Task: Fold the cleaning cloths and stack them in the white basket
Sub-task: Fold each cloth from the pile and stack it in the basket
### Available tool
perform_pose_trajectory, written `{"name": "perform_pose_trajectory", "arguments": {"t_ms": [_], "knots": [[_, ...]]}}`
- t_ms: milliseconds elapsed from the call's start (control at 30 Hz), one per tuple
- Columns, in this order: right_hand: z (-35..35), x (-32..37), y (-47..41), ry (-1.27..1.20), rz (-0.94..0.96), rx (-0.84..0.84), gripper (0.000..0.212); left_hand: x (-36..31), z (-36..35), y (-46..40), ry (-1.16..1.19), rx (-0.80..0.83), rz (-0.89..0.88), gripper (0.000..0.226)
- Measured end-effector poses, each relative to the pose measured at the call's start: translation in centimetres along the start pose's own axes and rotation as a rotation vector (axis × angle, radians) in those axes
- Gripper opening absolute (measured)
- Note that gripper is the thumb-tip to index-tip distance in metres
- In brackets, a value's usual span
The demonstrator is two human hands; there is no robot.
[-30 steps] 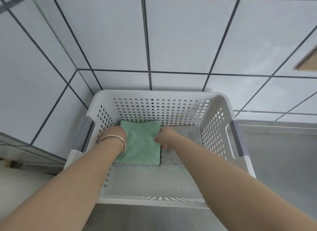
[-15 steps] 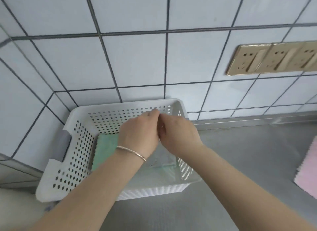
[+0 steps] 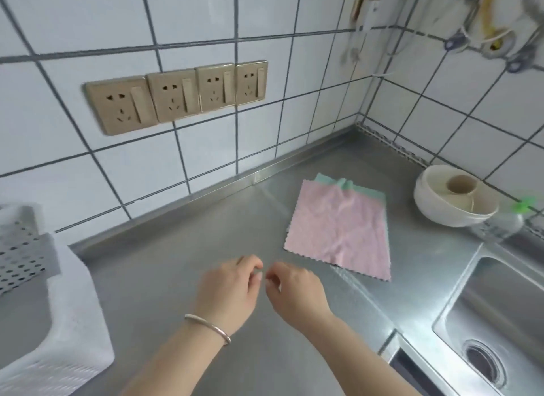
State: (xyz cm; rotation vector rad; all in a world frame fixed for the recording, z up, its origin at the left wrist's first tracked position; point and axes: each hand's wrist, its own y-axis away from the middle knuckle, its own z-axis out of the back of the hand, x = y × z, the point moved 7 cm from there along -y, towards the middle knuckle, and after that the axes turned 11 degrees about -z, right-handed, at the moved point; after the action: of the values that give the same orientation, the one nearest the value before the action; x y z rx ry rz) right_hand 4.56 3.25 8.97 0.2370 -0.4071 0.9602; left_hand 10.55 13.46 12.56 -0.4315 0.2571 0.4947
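Hands, left [image 3: 228, 289] and right [image 3: 294, 292], loosely curled, grip empty; pink cloth [image 3: 338, 229] lies ahead-right, nearer the right hand.

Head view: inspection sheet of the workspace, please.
Surface: steel counter, sink at right.
Job's things: pink cloth lies unfolded on a green cloth; basket at left edge.
Clutter: white bowl, clear bottle beside it.
Grips: left hand and right hand empty, fingers loosely curled, above the counter.
Cables: white cord on wall.
Surroundings: tiled walls, four sockets.
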Motion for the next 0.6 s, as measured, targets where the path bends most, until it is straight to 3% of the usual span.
{"name": "perform_pose_trajectory", "arguments": {"t_ms": [200, 300, 400, 533, 600], "knots": [[0.9, -12.8, -1.3, 0.042, -0.124, 0.080, 0.020, -4.8, -11.4, -5.4, 0.089, 0.269, 0.059, 0.026], [1.2, -17.5, -3.1, 0.107, -0.099, 0.031, 0.004, -6.0, -16.5, -7.6, 0.067, 0.370, 0.083, 0.023], [-0.1, -21.9, -5.0, 0.195, -0.094, 0.008, 0.015, -6.4, -20.6, -8.6, 0.034, 0.480, 0.106, 0.024], [-1.1, -25.5, -6.9, 0.233, -0.082, -0.042, 0.012, -6.5, -24.5, -9.6, 0.021, 0.519, 0.153, 0.025], [-1.7, -26.2, -7.4, 0.254, -0.076, -0.064, 0.021, -6.5, -25.2, -10.1, 0.013, 0.467, 0.149, 0.026]]}}
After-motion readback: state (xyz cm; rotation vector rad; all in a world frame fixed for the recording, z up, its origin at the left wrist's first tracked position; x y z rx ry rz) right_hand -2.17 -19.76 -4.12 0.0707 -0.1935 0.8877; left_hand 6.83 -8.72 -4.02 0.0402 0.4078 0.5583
